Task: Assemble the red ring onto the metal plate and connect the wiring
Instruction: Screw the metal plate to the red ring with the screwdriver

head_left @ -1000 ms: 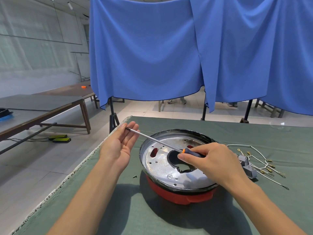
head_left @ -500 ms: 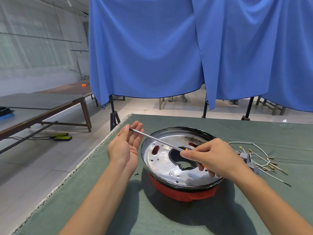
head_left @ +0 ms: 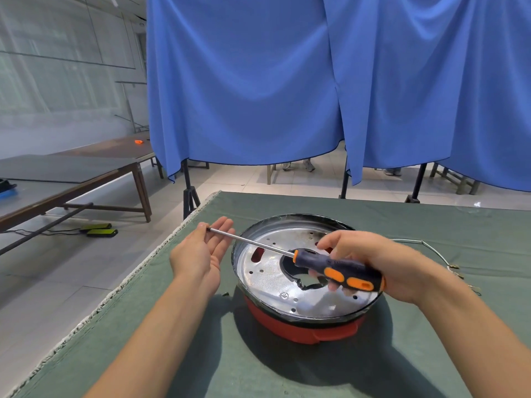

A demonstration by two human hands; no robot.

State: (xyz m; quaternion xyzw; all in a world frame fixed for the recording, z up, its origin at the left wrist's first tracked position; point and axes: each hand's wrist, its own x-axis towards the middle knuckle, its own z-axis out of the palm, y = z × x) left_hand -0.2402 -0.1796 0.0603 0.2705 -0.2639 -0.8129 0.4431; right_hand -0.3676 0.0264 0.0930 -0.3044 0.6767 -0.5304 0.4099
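The metal plate sits on the red ring mid-worktop. The right hand clasps the screwdriver; its tip, at ten o'clock, rests on the open-palmed left hand. The plate looks stiff, light and sharp-edged; its rim seems the best hold.

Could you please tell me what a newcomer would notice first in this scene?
Probably the screwdriver, held by the right hand over the metal plate, its tip at the open left hand. The plate sits on the red ring on green cloth, with blue curtains behind.
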